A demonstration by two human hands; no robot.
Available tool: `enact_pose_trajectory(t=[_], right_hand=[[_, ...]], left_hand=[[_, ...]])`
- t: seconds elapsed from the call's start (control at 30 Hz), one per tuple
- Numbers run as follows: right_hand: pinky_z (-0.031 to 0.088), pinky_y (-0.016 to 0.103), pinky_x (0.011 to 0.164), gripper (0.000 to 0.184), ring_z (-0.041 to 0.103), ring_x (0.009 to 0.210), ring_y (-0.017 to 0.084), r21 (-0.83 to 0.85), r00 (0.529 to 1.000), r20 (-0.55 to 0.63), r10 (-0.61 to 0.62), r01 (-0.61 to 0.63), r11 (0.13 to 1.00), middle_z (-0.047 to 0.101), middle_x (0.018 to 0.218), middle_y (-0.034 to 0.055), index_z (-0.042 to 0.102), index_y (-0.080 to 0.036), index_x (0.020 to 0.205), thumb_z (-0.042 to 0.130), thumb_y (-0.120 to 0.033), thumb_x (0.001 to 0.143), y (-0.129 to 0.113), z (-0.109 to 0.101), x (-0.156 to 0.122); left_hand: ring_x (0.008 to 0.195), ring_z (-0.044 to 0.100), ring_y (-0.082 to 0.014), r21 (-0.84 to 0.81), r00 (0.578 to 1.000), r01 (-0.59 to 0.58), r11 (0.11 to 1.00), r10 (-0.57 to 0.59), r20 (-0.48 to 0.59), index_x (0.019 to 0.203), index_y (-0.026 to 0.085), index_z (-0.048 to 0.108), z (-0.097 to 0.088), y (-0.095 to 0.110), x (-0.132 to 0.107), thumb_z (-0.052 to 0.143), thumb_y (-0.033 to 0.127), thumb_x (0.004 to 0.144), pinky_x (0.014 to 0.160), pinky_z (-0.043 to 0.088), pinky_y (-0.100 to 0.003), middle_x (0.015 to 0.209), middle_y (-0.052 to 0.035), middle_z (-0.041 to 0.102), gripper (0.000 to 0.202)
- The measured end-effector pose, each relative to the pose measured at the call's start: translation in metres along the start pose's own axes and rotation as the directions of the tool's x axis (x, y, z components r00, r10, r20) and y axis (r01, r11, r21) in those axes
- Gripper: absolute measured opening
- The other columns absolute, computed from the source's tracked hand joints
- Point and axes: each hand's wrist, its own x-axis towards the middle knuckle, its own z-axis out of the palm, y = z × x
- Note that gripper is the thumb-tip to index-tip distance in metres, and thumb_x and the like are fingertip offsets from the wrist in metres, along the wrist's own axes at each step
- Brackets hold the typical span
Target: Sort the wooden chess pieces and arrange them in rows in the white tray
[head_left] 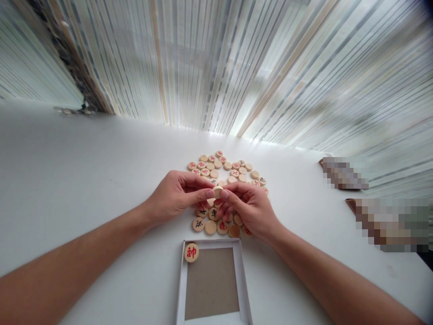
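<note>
Between the fingertips of my left hand [184,194] and my right hand [248,205] is a round wooden Chinese chess piece [218,192], tilted, with a plain face toward me. Both hands pinch it from opposite sides, above a spread of similar pieces. Some of those carry red characters, like the piece [222,226] in the front row; others have black ones, like the piece [198,224] at the front left, or lie blank side up. My hands hide part of the spread. Nearer me, a larger red-marked piece [191,253] rests at the back left corner of an open shallow box [242,275].
The white table [111,180] extends to a ribbed, translucent curtain [189,67] at the back. Two brown-edged objects [352,205] with blurred-out surfaces lie at the right. A dark, patterned strip [72,58] hangs down at the back left.
</note>
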Motion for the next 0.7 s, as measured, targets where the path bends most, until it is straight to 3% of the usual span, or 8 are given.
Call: enact_pose_trajectory(t=[0.2, 0.33, 0.47, 0.7], right_hand=[[0.061, 0.024, 0.049, 0.042, 0.072, 0.051, 0.016, -0.035, 0.998, 0.047, 0.037, -0.035, 0.999, 0.075, 0.063, 0.0026, 0.071, -0.017, 0.083, 0.081, -0.059, 0.086, -0.0017, -0.0012, 0.0007], [0.06, 0.023, 0.051, 0.04, 0.072, 0.055, 0.015, -0.046, 0.995, 0.093, 0.04, -0.036, 0.998, 0.076, 0.067, 0.0026, 0.073, -0.017, 0.086, 0.083, -0.056, 0.086, -0.0008, -0.0016, 0.0007], [0.058, 0.022, 0.051, 0.036, 0.069, 0.056, 0.014, -0.047, 0.995, 0.095, 0.029, -0.025, 0.999, 0.074, 0.068, -0.0001, 0.074, -0.019, 0.092, 0.092, -0.046, 0.077, 0.0035, -0.0009, 0.0002], [0.051, 0.022, 0.042, 0.034, 0.063, 0.045, 0.013, -0.049, 0.997, 0.069, 0.03, -0.026, 0.998, 0.069, 0.062, -0.0031, 0.07, -0.021, 0.081, 0.091, -0.048, 0.078, 0.0068, -0.0003, -0.0009]], left_hand=[[0.072, 0.078, -0.0173, -0.009, 0.998, -0.028, 1.0, 0.029, 0.05, 0.116, 0.017, 0.082, 0.0005, -0.0035, -0.002, 0.094, 0.024, 0.074, 0.069, 0.065, -0.025, 0.083, -0.0058, 0.083, 0.045], [0.073, 0.077, -0.0164, 0.043, 0.998, -0.054, 0.998, 0.052, 0.039, 0.114, 0.016, 0.083, 0.0025, -0.0038, -0.0035, 0.092, 0.023, 0.076, 0.069, 0.064, -0.023, 0.082, -0.0058, 0.082, 0.039], [0.073, 0.077, -0.015, 0.11, 0.996, -0.079, 0.991, 0.074, 0.049, 0.112, 0.016, 0.083, 0.0046, -0.0037, -0.0057, 0.09, 0.023, 0.079, 0.068, 0.062, -0.02, 0.083, -0.0062, 0.083, 0.035], [0.083, 0.081, -0.0214, 0.164, 0.992, -0.104, 0.981, 0.091, 0.086, 0.115, 0.016, 0.083, 0.0067, -0.0082, -0.0079, 0.084, 0.027, 0.086, 0.074, 0.066, -0.027, 0.096, -0.0101, 0.085, 0.032]])
